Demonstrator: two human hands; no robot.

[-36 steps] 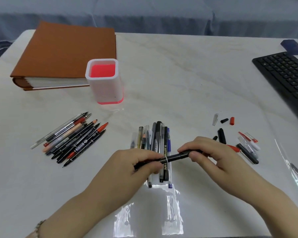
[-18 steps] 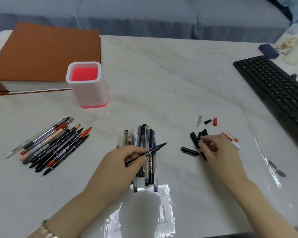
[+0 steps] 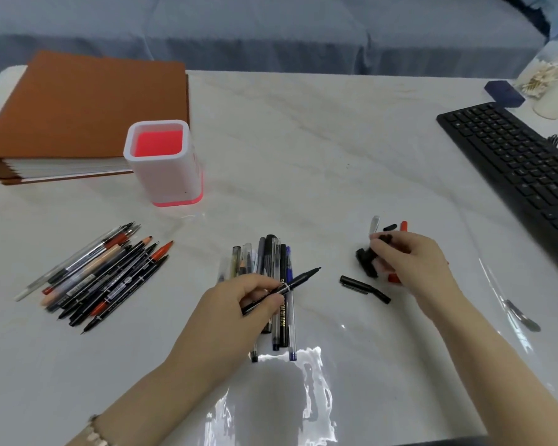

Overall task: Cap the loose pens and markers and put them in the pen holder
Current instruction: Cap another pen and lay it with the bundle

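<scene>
My left hand (image 3: pixel 245 304) grips an uncapped black pen (image 3: pixel 300 279), its tip pointing up and to the right. Under that hand lies a bundle of pens (image 3: pixel 274 259). My right hand (image 3: pixel 413 265) rests on the pile of loose caps (image 3: pixel 366 263), fingertips pinched on a small black cap (image 3: pixel 386 237). A long black cap (image 3: pixel 364 288) lies on the table between my hands. A clear cap (image 3: pixel 375 224), a short black cap (image 3: pixel 389 227) and a red cap (image 3: pixel 404 226) lie just beyond my fingers. Several uncapped pens and markers (image 3: pixel 94 272) lie fanned out at the left. The white and pink pen holder (image 3: pixel 171 181) stands upright with nothing in it.
A brown binder (image 3: pixel 87 107) lies behind the holder at the far left. A black keyboard (image 3: pixel 522 169) runs along the right edge, with a dark blue box (image 3: pixel 503 93) and a jar of cotton swabs (image 3: pixel 551 82) beyond it. Shiny clear film (image 3: pixel 306 397) covers the near table.
A second ago both hands held the black pen. My right hand has let go and moved right onto the cap pile; a long black cap now lies on the table.
</scene>
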